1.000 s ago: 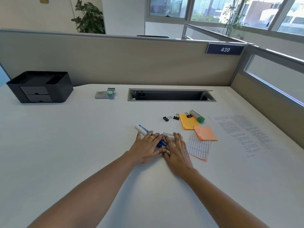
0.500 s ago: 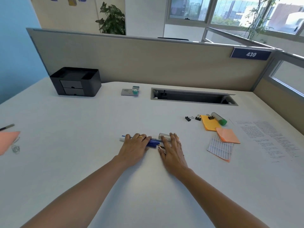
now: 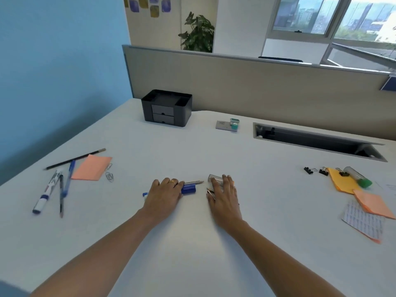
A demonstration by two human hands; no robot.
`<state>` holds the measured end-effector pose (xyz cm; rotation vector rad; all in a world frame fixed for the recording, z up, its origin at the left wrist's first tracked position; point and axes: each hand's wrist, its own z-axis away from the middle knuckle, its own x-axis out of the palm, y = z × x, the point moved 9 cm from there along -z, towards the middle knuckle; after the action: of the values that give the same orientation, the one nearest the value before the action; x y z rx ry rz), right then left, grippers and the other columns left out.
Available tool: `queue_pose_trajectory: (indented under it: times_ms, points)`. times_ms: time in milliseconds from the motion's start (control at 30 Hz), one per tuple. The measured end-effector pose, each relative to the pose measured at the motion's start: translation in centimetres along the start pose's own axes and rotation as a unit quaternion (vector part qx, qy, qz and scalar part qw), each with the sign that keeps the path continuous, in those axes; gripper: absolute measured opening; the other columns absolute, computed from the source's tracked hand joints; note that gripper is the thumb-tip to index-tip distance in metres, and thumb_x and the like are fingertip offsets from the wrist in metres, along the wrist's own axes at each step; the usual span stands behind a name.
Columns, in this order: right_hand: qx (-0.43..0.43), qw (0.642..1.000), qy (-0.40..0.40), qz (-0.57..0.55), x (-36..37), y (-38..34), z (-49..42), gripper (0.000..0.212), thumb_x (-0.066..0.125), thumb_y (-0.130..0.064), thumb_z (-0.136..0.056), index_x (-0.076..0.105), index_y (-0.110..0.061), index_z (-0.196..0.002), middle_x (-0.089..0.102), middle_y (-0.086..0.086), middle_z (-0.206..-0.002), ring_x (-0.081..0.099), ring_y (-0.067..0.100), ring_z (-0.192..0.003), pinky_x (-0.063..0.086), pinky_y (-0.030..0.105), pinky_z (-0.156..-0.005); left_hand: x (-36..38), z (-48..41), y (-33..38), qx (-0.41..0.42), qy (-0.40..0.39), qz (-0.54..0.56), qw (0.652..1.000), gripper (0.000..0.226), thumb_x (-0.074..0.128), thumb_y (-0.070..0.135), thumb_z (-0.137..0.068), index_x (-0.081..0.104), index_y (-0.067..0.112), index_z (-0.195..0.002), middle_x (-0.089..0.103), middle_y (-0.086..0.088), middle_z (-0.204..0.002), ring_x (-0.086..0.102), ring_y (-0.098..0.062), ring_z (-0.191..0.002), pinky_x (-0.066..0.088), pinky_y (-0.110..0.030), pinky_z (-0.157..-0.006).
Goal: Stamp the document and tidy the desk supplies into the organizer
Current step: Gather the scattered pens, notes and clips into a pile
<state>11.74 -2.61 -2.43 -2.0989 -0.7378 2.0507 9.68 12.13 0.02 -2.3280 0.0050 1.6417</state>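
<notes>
My left hand (image 3: 165, 195) lies flat on a blue marker (image 3: 188, 188) and a thin pencil (image 3: 194, 182) at the desk's middle. My right hand (image 3: 222, 194) rests flat a little to its right, fingers over a clear tube (image 3: 213, 179) and some small metal pieces. The black organizer (image 3: 167, 108) stands at the back left by the partition. A teal stamp (image 3: 234, 123) sits on a grey pad (image 3: 222, 125) to its right. Only a corner of the printed document (image 3: 390, 186) shows at the right edge.
At the left lie a pencil (image 3: 75, 159), a white marker (image 3: 46, 192), a blue pen (image 3: 68, 179), orange notes (image 3: 92, 167) and paper clips (image 3: 109, 175). At the right are binder clips (image 3: 308, 170), yellow notes (image 3: 340, 183), a green-capped tube (image 3: 357, 176), orange notes (image 3: 372, 203) and a label sheet (image 3: 362, 224). An open cable slot (image 3: 317, 142) is at the back.
My head has turned left, bringing the left pile into view. My hands have slid apart, the left one taking the blue marker with it.
</notes>
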Motion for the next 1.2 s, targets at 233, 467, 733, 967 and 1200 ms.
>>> queue_pose_trajectory:
  times_ms: [233,467,733,967,1200]
  points:
    - [-0.017,1.0,-0.016,-0.02,3.2,-7.2,-1.6,0.051,0.033,-0.03,-0.099,0.019,-0.023,-0.147,0.004,0.012,-0.156,-0.004,0.026,-0.145,0.003,0.035,-0.118,0.7,3.6,-8.0,-0.076,-0.016,-0.016,0.997,0.031,0.085,0.032,-0.051,0.072,0.02,-0.076,0.064,0.007,-0.06,0.06,-0.014,-0.053,0.041,-0.025,-0.045]
    - [-0.005,0.996,-0.06,-0.066,4.2,-11.6,-1.9,0.049,0.031,-0.032,-0.099,0.02,-0.026,-0.147,0.001,0.005,-0.157,-0.008,0.024,-0.145,0.006,0.048,-0.116,0.9,6.1,-12.4,-0.129,-0.01,-0.001,0.992,0.027,0.081,0.034,-0.058,0.069,0.019,-0.077,0.066,0.004,-0.068,0.063,-0.019,-0.062,0.043,-0.027,-0.052]
    - [-0.12,0.984,-0.092,0.094,4.8,-10.0,-0.7,0.086,0.017,-0.08,-0.065,0.025,-0.042,-0.141,-0.008,-0.006,-0.158,-0.019,0.021,-0.144,0.0,0.059,-0.112,1.8,6.5,-10.9,-0.06,-0.069,0.127,0.988,0.062,0.022,0.049,-0.082,0.052,0.022,-0.13,0.052,-0.003,-0.138,0.055,-0.02,-0.121,0.049,-0.039,-0.09]
    - [-0.12,0.99,-0.067,0.012,5.9,-12.0,-1.0,0.069,0.017,-0.058,-0.079,0.04,-0.025,-0.136,0.003,-0.003,-0.158,-0.01,0.023,-0.144,0.006,0.041,-0.117,2.6,6.7,-11.4,-0.046,-0.125,0.186,0.973,0.051,0.027,0.012,-0.1,0.015,0.023,-0.148,0.01,0.001,-0.157,0.021,-0.013,-0.142,0.023,-0.026,-0.111]
    - [-0.094,0.995,-0.025,-0.035,8.6,-17.4,-3.0,0.042,0.029,-0.017,-0.098,0.034,-0.013,-0.14,-0.001,0.004,-0.157,-0.013,0.027,-0.144,-0.002,0.032,-0.119,3.9,7.7,-15.3,-0.026,-0.1,0.088,0.991,0.06,0.074,0.008,-0.069,0.057,0.014,-0.126,0.061,-0.007,-0.126,0.065,-0.017,-0.105,0.052,-0.032,-0.088]
